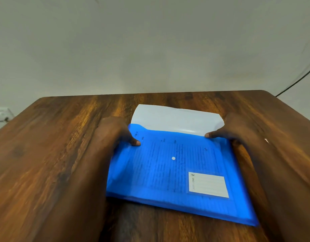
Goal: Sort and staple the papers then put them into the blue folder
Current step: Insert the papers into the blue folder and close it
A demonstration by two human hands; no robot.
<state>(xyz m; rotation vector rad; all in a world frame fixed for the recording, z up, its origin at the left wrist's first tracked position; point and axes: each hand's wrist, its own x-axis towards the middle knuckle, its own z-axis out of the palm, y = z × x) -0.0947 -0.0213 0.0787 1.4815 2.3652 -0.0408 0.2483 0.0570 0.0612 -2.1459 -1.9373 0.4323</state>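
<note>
Item: folder, centre frame on my table, papers jutting from its upper edge (print shows through). My left hand and right hand each pinch a top corner.

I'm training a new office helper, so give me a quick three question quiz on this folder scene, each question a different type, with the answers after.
1. True or false: the papers are fully inside the blue folder.
2. Multiple choice: the white label sits on the folder's A) far left corner, B) near right part, C) flap.
3. Short answer: what does each hand touch?

Key
1. False: their far end sticks out of the folder's open far edge.
2. B.
3. The left hand holds the folder's far left corner, thumb on top; the right hand holds the far right corner, thumb at the papers' edge. The folder lies on the wooden table.
</note>
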